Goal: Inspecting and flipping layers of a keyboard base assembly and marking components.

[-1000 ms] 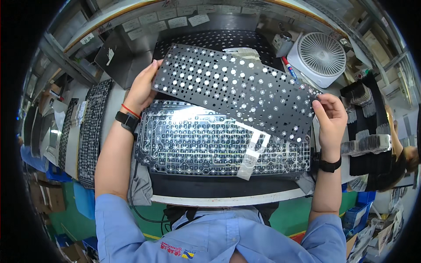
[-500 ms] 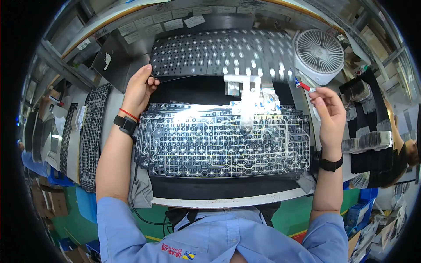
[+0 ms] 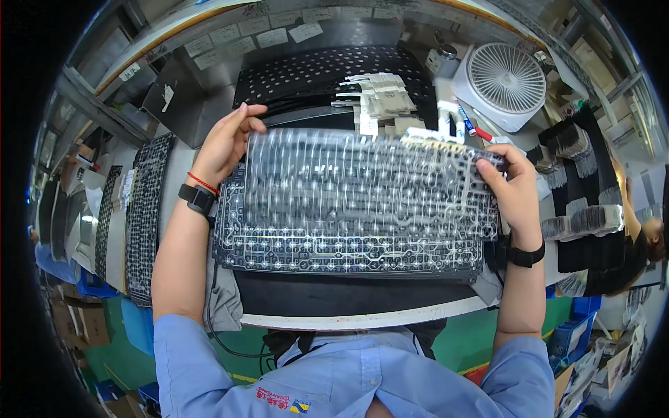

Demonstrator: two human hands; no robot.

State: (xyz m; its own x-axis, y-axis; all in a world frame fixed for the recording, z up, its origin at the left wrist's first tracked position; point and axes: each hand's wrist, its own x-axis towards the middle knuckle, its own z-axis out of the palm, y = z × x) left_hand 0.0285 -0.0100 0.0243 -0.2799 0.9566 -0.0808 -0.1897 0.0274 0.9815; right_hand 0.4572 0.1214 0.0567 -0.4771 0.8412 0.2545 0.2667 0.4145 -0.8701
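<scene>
A see-through keyboard membrane sheet (image 3: 369,174) with printed traces, smeared by motion, is raised at a tilt above a stack of similar sheets (image 3: 348,261). Its upper right corner is pinched by my right hand (image 3: 514,182), thumb on top. My left hand (image 3: 226,139) is beside the sheet's upper left corner, fingers bent but apart, with nothing visible between them; whether a fingertip touches the corner is unclear. Behind lies a black sheet with pale dots (image 3: 300,73), pale connector tails (image 3: 383,97) resting over it.
A white fan (image 3: 505,87) stands at the back right, with a red and blue marker (image 3: 474,131) in front. Stacked keyboard sheets (image 3: 150,216) lie to the left. Black sheets with pale tails (image 3: 582,202) lie to the right, near another person. A grey cloth (image 3: 224,299) hangs at the front edge.
My left hand has let go of the black dotted sheet, which now lies at the back. My right hand has moved left and taken the membrane sheet's corner, raising it off the stack.
</scene>
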